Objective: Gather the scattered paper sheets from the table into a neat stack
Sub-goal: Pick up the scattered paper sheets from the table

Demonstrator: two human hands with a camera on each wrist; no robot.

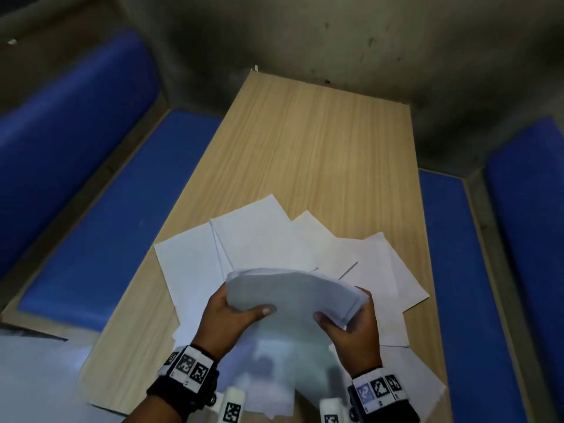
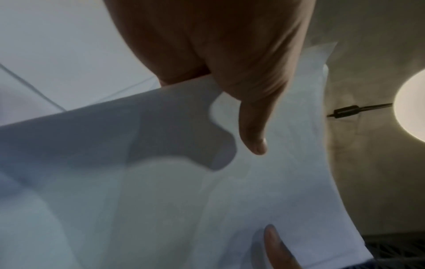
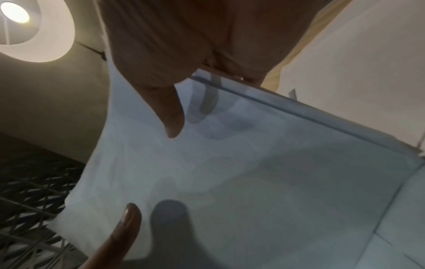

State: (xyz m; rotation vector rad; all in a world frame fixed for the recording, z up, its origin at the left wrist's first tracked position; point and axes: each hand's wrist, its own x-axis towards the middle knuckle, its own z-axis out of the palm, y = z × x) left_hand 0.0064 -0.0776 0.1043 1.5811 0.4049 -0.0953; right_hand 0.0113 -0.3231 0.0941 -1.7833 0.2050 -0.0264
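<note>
A bundle of white paper sheets is lifted above the near part of the wooden table, bowed upward between both hands. My left hand grips its left edge, thumb on top. My right hand grips its right edge, thumb on top. More loose sheets lie fanned on the table beyond and beside the bundle. In the left wrist view the held bundle fills the frame under my thumb. The right wrist view shows the same bundle with its squared edge.
Blue padded benches flank the table on the left and on the right. A grey wall stands behind the far table edge. A round ceiling lamp shows in both wrist views.
</note>
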